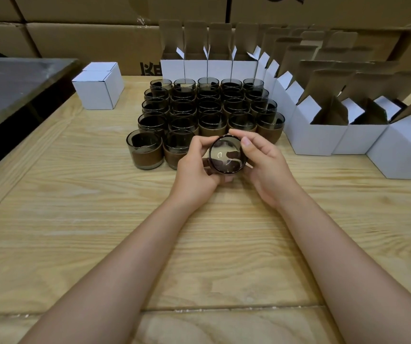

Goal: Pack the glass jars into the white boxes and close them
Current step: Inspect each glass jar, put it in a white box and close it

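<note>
A dark smoked-glass jar (227,155) is tilted with its mouth toward me, just above the wooden table (80,219). My left hand (197,167) grips it from the left and below. My right hand (264,165) holds its right side, thumb and fingers curled over the rim. Behind them stands a block of several more jars (206,112) with brown bands, in rows. Open white boxes (316,135) with raised flaps line the right side, and another row of open white boxes (209,68) runs along the back.
Two closed white boxes (97,88) sit at the back left. A grey metal surface (13,80) lies at the far left. Large brown cartons (87,36) form a wall behind the table.
</note>
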Motion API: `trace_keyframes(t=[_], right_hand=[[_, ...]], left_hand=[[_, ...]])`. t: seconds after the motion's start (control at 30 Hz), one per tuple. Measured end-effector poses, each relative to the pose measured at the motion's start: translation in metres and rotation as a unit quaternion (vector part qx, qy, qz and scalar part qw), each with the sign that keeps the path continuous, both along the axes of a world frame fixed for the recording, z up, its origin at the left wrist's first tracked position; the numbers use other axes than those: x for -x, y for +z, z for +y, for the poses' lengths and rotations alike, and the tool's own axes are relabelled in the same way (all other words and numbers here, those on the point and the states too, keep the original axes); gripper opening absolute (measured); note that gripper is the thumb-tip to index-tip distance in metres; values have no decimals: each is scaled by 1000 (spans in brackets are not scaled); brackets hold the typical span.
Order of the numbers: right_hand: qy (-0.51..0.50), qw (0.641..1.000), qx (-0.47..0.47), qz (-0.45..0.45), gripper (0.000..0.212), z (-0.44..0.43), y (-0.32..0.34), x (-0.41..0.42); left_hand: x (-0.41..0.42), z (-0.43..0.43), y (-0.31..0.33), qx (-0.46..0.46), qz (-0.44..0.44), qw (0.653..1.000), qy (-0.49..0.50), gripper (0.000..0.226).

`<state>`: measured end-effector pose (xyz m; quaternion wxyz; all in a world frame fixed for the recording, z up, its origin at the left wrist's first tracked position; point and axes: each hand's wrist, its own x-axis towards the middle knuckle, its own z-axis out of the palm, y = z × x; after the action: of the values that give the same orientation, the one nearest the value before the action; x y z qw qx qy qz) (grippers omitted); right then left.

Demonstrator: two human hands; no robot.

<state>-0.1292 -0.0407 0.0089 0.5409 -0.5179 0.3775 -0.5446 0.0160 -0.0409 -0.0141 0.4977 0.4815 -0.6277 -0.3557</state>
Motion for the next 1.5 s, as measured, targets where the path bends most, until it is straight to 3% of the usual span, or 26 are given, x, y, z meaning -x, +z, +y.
trace_keyframes(t=[0.27,0.47,0.83,1.17,1.3,1.5], right_hand=[[162,986,10,-45,56,-3,-3,16],[62,986,62,145,76,-4,-12,11],[-68,984,74,145,66,-1,-11,-8],[-199,976,67,65,29,6,-2,-26],[-180,982,40,46,14,7,4,-23],[-72,996,33,31,24,5,6,-8]], left_hand=[[-3,-2,-2,1,24,1000,1,69],[-1,-1,-1,-1,-5,1000,10,63],[4,3,2,44,-82,995,40,61],[7,8,4,88,-102,991,12,63],[6,6,3,74,-76,994,15,68],[4,6,7,62,-20,998,26,69]])
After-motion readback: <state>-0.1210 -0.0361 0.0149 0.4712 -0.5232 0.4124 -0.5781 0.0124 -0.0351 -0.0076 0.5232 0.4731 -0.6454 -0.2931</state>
